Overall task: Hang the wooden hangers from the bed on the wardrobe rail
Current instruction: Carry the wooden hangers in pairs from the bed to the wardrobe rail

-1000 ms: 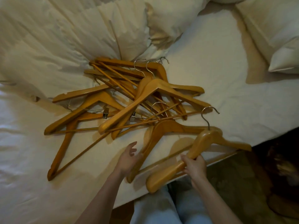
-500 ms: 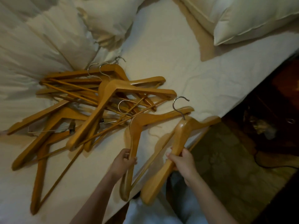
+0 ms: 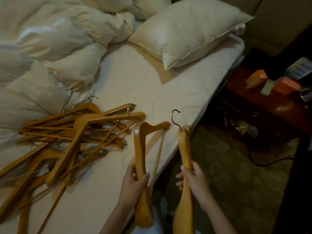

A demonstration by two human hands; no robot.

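A pile of several wooden hangers (image 3: pixel 70 141) lies tangled on the white bed sheet (image 3: pixel 135 85) at the left. My left hand (image 3: pixel 135 184) grips the lower arm of one wooden hanger (image 3: pixel 141 149), lifted off the sheet near the bed's edge. My right hand (image 3: pixel 194 181) holds a second wooden hanger (image 3: pixel 184 149) edge-on over the floor, its metal hook (image 3: pixel 174 117) pointing up. The wardrobe rail is out of view.
A crumpled duvet (image 3: pixel 50 48) fills the upper left and a pillow (image 3: pixel 189 34) lies at the head of the bed. A dark wooden nightstand (image 3: pixel 263 105) with small boxes stands at the right. Patterned carpet (image 3: pixel 228 174) with a cable covers the floor.
My left hand has closed on a hanger and raised it from the sheet. My right hand has lifted its hanger off the bed and turned it upright. The view has swung right.
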